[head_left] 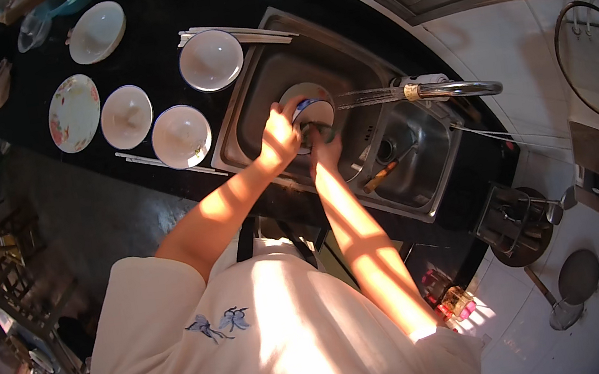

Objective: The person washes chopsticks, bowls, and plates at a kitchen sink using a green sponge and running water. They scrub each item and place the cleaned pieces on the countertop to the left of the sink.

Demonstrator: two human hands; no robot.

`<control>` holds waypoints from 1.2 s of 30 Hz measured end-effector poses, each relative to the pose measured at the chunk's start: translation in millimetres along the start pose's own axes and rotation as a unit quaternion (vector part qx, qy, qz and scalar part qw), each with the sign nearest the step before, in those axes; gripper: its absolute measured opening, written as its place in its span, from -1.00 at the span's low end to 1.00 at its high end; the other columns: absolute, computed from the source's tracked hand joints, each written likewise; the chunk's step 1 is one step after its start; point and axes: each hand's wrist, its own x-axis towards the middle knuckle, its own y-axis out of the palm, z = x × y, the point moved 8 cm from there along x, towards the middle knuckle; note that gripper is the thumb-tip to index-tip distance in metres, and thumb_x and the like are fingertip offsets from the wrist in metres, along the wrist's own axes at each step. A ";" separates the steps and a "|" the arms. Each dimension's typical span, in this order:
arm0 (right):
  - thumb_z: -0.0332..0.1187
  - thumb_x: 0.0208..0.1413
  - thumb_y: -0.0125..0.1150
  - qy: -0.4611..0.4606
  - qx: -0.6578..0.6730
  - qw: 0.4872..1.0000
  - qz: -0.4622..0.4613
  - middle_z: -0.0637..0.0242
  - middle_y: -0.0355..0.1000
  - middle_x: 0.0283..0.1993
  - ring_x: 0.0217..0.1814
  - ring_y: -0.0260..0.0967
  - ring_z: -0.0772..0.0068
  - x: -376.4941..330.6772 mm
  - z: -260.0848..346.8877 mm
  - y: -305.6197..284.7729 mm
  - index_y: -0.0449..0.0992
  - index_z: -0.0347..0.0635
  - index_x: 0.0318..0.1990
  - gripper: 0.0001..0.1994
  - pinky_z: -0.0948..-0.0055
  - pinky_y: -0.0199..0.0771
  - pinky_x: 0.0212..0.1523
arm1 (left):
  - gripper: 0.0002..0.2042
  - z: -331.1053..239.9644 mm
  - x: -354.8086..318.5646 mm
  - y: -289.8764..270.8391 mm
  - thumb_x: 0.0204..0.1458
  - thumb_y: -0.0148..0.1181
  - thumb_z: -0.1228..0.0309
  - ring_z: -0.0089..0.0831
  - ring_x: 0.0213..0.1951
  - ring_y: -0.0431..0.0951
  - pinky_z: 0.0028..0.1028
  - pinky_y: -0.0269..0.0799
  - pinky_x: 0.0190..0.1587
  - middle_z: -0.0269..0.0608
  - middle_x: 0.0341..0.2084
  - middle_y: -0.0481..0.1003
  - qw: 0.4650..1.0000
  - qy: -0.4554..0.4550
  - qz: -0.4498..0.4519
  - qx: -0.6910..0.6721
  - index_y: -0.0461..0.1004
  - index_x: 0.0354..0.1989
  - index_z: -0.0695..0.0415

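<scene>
Bowl, round, glossy white and blue-rimmed (323, 111), held over the larger stainless-steel basin (254, 89) as I watch remotely through the head camera. The bare left hand (279, 140) grips its rim; the bare right hand (327, 152) reaches into its hollow, where a dark greenish item shows. I cannot tell whether the right fingers are closed on it. A curved chrome tap (455, 89) sends a thin spray toward the bowl. Behind it lies a pale round dish (304, 91); contact between the two I cannot confirm.

Hazards, in my judgement: a wet rim under sideways pressure from the right hand could slip the left hand's hold, and the bowl might then strike dish or steel and chip. Spray meeting the curved wall could splash outward. The bundle of pale, slender chopsticks (265, 36) projects over the basin's edge, so a knock from a raised hand could tip it in, disturbing the neighbouring white, blue-rimmed counter bowl (211, 60).
</scene>
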 end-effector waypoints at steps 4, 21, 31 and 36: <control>-0.38 -0.04 0.30 -0.054 -0.102 0.991 0.071 0.24 0.45 -0.30 -0.33 0.41 0.35 13.3 20.2 -1.5 0.38 -0.27 -0.16 -0.69 0.39 0.39 -0.31 | -0.55 5.9 -6.2 5.5 -0.08 -0.04 0.63 0.09 -0.14 0.42 -0.24 0.39 -0.06 0.15 -0.20 0.39 0.998 0.030 0.003 -0.049 0.30 0.08 0.14; -0.40 -0.14 0.41 -0.059 -0.104 0.982 -0.145 0.11 0.37 -0.11 -0.12 0.36 0.23 5.3 39.6 -43.8 0.28 -0.24 -0.04 -0.49 0.30 0.39 -0.12 | -0.64 8.8 -1.3 52.9 0.01 -0.10 0.57 0.10 -0.06 0.43 -0.23 0.35 0.01 0.17 -0.12 0.42 0.989 -0.052 0.120 -0.075 0.32 0.04 0.26; -0.50 -0.12 0.32 -0.346 -0.346 0.862 0.134 0.17 0.36 -0.11 -0.12 0.39 0.04 2.0 106.1 -18.8 0.37 -0.20 -0.16 -0.67 0.25 0.42 -0.19 | -0.54 5.2 -13.0 60.5 0.10 -0.20 0.44 -0.01 -0.12 0.48 -0.25 0.65 -0.48 0.14 0.05 0.27 0.859 -0.251 0.430 -0.121 0.08 0.23 0.19; -0.42 -0.11 0.35 -0.349 -0.395 0.836 0.149 0.16 0.36 -0.07 -0.11 0.41 0.06 -8.3 131.5 -2.1 0.36 -0.19 -0.12 -0.62 0.24 0.41 -0.18 | -0.56 11.8 -2.7 68.3 0.11 -0.20 0.44 -0.02 -0.12 0.49 -0.28 0.65 -0.53 0.14 0.02 0.30 0.878 -0.181 0.435 -0.082 0.11 0.21 0.21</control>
